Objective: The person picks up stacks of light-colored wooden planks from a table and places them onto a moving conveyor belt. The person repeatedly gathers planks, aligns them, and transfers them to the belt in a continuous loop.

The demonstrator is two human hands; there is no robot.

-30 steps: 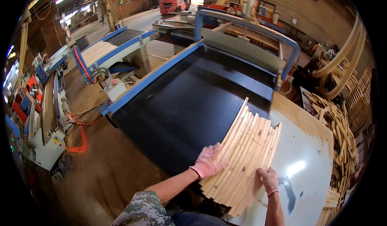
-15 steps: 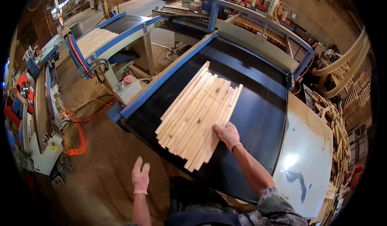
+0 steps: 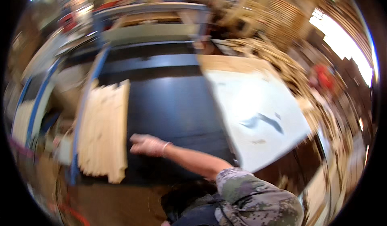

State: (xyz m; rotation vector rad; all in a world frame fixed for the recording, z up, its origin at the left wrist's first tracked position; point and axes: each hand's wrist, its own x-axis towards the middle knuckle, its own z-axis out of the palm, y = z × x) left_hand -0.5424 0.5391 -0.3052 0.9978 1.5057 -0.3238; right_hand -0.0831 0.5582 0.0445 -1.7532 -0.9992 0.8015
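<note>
My right hand [image 3: 148,145], in a pale pink glove, hangs over the black conveyor belt [image 3: 177,105], just right of a batch of light wooden strips [image 3: 104,131]. Its fingers point left, look loosely apart despite motion blur, and hold nothing. A small gap separates the hand from the strips. Lying side by side with uneven ends, the strips rest along the belt's left side, close by the blue side rail [image 3: 92,78]. My left hand cannot be made out in this view.
Right of the belt lies a pale, shiny sheet [image 3: 258,113] with dark marks. Scrap wood [image 3: 278,60] is heaped beyond it. A blue machine frame [image 3: 151,7] spans the belt's far end. Another bench with strips [image 3: 23,121] stands at far left.
The view has swung right and blurred. My right hand has come off the strips, which now lie nearer the left rail and straighter along it. My left hand has left the picture.
</note>
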